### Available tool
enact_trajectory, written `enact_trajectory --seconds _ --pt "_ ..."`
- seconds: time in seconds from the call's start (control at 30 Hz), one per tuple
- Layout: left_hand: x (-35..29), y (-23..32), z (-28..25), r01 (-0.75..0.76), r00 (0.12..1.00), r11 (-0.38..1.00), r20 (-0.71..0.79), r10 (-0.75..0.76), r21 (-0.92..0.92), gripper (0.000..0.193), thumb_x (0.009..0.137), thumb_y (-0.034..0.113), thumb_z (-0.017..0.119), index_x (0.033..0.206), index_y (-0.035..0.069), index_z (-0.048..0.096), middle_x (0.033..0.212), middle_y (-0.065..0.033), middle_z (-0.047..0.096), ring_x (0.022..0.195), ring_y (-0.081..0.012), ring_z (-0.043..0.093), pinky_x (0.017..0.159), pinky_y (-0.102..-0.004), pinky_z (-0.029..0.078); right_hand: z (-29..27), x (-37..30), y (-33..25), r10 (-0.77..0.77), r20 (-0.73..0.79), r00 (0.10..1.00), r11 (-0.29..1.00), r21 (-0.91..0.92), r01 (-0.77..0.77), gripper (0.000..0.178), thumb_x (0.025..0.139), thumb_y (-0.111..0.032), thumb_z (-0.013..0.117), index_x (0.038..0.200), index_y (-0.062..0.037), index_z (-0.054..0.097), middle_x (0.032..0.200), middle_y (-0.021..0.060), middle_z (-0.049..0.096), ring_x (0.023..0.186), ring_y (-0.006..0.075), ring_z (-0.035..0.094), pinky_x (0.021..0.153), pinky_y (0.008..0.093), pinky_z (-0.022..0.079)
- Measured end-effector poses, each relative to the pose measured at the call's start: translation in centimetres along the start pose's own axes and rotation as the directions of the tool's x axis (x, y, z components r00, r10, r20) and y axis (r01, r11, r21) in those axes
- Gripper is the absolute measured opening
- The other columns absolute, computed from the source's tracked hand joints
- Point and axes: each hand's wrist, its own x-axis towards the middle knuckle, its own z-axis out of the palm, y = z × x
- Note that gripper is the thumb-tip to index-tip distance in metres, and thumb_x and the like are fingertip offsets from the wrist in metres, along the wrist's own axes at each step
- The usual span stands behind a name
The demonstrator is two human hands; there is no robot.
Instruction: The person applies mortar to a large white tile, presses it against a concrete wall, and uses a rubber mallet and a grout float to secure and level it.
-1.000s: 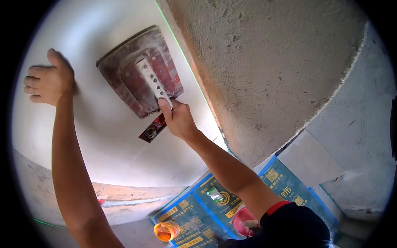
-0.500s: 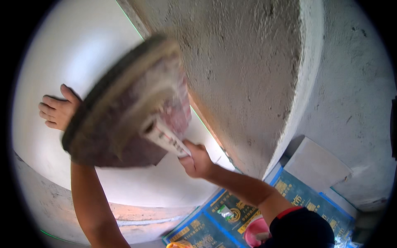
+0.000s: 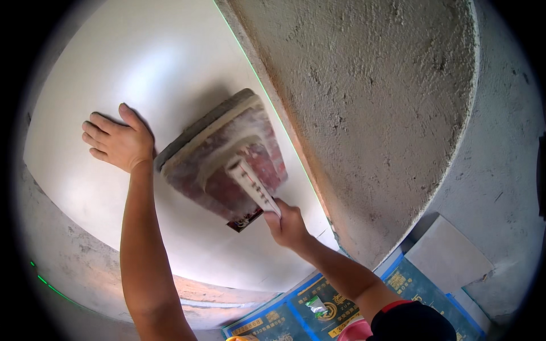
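Observation:
A large glossy white tile (image 3: pixel 185 62) stands against the wall at the left. My left hand (image 3: pixel 120 139) lies on its face with fingers spread, just left of the tool. My right hand (image 3: pixel 288 226) is wrapped round the white handle of a broad tile tamper (image 3: pixel 224 170). The tamper has a thick dark pad and a dusty reddish back. Its pad is at or close to the tile; whether it touches, I cannot tell. Below the tamper, a cutout (image 3: pixel 243 221) in the tile shows wires, partly hidden by the tool.
A green laser line (image 3: pixel 250 57) runs along the tile's right edge, beside rough grey plaster (image 3: pixel 364 102). At lower right a pale tile piece (image 3: pixel 449 250) leans on the wall. Printed green sheeting (image 3: pixel 307 301) covers the floor, with a pink bucket (image 3: pixel 355 329) and a small packet (image 3: pixel 317 307).
The tamper has moved away from me, toward the tile, uncovering the wired cutout. My left hand stays flat on the tile. The view has shifted slightly.

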Motion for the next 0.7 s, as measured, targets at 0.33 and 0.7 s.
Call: enact_trajectory --seconds 0.33,0.7 --pt "-2.9 -3.0 0.2 0.030 0.998 0.999 0.055 -0.032 0.028 0.061 0.095 0.042 0.040 0.141 0.001 0.031 0.148 -0.0215 0.026 0.139 -0.0394 0.019 0.110 -0.0538 0.016 -0.8 3.7 -4.6 0.187 0.184 0.965 0.974 -0.166 -0.158 0.046 0.097 -0.040 0.046 0.105 0.0049 0.056 0.064 0.0233 0.060 0.062 0.0418 0.063 0.056 0.0453 0.048" --pt "-3.9 -3.1 0.2 0.087 0.984 0.996 0.155 -0.089 0.020 0.060 0.095 0.032 0.037 0.144 -0.001 0.024 0.152 -0.0219 0.017 0.142 -0.0392 0.011 0.112 -0.0539 0.011 3.6 14.2 -11.2 0.155 0.207 0.966 0.960 -0.260 -0.099 0.062 0.095 -0.051 0.041 0.094 0.0079 0.060 0.080 0.0327 0.061 0.085 0.0495 0.059 0.077 0.0490 0.047"
